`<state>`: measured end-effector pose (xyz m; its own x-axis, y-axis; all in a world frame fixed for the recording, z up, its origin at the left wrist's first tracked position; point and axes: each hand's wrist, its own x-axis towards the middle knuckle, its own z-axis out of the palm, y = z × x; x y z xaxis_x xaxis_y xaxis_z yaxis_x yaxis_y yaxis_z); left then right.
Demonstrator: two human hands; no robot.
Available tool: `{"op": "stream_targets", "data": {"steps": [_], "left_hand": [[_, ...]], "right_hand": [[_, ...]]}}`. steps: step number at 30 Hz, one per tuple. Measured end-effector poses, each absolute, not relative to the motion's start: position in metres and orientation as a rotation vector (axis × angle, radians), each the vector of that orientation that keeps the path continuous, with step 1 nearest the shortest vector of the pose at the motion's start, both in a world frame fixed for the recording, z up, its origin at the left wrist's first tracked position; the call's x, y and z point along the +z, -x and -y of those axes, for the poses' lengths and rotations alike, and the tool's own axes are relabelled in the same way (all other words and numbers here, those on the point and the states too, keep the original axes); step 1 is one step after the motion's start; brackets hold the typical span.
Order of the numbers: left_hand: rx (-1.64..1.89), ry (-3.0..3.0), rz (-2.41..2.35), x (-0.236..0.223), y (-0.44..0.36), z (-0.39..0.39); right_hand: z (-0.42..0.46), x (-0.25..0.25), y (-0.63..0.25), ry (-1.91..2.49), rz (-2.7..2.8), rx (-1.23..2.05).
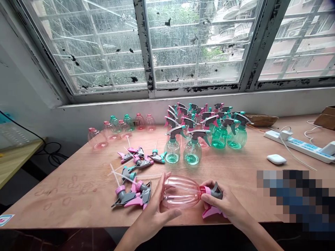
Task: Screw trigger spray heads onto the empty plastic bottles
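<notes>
Holding a pink bottle (180, 195) on its side between both hands, just above the near edge of the table (65, 198).
Cupping the base loosely, at the left, with the left hand (154, 214), fingers stretched along it and thumb spread apart; gripping the spray head (216, 191) at the right, by its collar (207, 190), between closed thumb and fingers of the right hand (225, 204). Leaving the ribbed middle bare between the grips (with the pink trigger (212, 211) sticking out on the near side). Showing loose spray heads (125, 198) just left of the left hand; headless bottles (96, 140) at the far left; bottles with sprayers (237, 138) farther back, right of centre; a white case (276, 159) and a power strip (300, 144) at the right.
</notes>
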<state>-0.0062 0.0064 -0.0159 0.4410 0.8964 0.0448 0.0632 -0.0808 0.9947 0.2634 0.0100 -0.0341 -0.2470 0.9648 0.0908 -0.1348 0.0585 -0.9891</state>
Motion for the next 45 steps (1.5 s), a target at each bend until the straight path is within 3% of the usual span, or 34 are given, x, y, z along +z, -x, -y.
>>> {"op": "stream_targets", "data": {"steps": [45], "left_hand": [[0.850, -1.656, -0.929, -0.0178, 0.0082, -0.0059]], "right_hand": [[-0.0118, -0.0375, -0.2643, 0.873, 1.316, 1.423]]}}
